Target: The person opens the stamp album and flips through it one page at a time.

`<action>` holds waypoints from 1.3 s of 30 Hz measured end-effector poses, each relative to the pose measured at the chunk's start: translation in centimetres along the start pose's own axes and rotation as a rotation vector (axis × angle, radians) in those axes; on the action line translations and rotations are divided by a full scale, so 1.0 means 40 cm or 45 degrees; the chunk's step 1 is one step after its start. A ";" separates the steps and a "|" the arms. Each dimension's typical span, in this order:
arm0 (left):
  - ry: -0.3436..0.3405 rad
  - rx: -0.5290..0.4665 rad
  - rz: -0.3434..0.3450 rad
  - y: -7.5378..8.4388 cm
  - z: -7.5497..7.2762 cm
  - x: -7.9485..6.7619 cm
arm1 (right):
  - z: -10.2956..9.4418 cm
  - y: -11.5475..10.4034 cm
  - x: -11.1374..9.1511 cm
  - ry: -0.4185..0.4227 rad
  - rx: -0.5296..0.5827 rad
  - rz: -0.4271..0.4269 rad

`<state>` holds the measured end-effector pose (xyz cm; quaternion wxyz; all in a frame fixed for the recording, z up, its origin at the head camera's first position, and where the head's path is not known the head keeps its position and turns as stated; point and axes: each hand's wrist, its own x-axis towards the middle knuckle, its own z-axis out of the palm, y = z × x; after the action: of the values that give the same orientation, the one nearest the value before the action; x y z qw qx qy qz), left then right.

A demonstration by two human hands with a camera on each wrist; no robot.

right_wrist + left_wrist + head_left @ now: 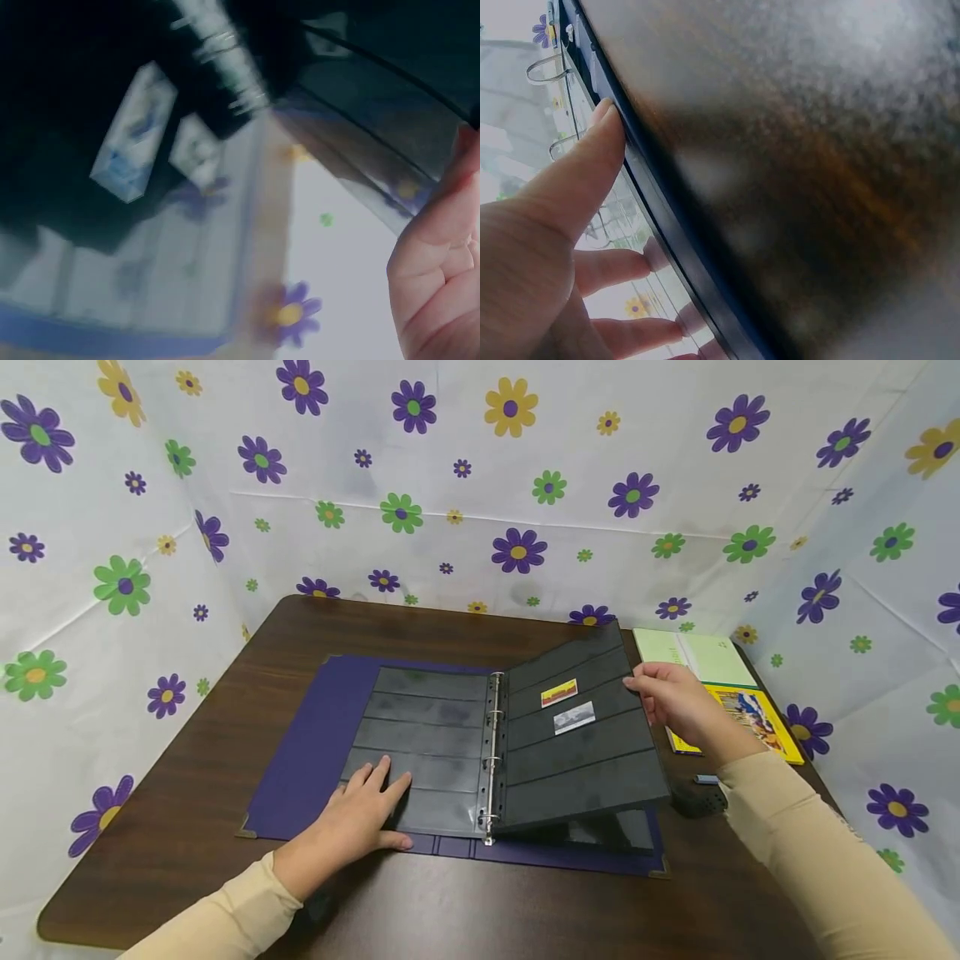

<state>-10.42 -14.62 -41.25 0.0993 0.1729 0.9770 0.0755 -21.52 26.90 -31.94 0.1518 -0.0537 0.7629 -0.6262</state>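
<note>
A purple ring binder lies spread on the table, its metal rings down the middle. My left hand rests with spread fingers on the lower part of the left black stock page, thumb at the binder's near edge. My right hand pinches the outer edge of the right black page, which is lifted at a slant. This page carries a yellow-and-red stamp and a grey stamp. Beneath it, the right wrist view shows a long pale stamp and a smaller one, blurred.
At the table's right side lie a pale green pad and a yellow illustrated book. Nearer, by the right sleeve, are a small blue item and a dark object. A flowered cloth hangs around the brown table.
</note>
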 end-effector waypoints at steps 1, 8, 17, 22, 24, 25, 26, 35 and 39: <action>-0.004 0.001 0.002 -0.001 0.000 0.001 | 0.007 -0.017 0.003 0.001 0.006 -0.019; -0.032 -0.107 0.002 -0.012 -0.024 0.011 | 0.068 -0.106 0.024 -0.050 0.070 -0.110; 0.242 -0.527 0.077 0.059 -0.240 0.078 | 0.195 -0.195 0.071 -0.016 -0.009 -0.239; 0.318 -0.710 0.232 0.155 -0.339 0.104 | 0.277 -0.230 0.101 -0.009 -0.078 -0.227; 0.316 -0.717 0.268 0.191 -0.360 0.114 | 0.300 -0.238 0.110 -0.039 -0.100 -0.252; 0.311 -0.705 0.273 0.206 -0.367 0.120 | 0.308 -0.242 0.113 -0.051 -0.108 -0.265; 0.303 -0.691 0.268 0.218 -0.372 0.125 | 0.314 -0.245 0.115 -0.064 -0.117 -0.279; 0.369 -0.624 0.182 0.212 -0.380 0.130 | 0.278 -0.203 0.102 -0.150 -0.258 -0.277; 0.369 -0.647 0.101 0.171 -0.387 0.107 | 0.189 -0.094 0.085 -0.120 -0.646 -0.283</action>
<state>-15.55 -8.53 -25.74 -0.0040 0.1679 0.9233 0.3454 -22.87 18.09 -30.12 0.0995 -0.2024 0.8768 -0.4246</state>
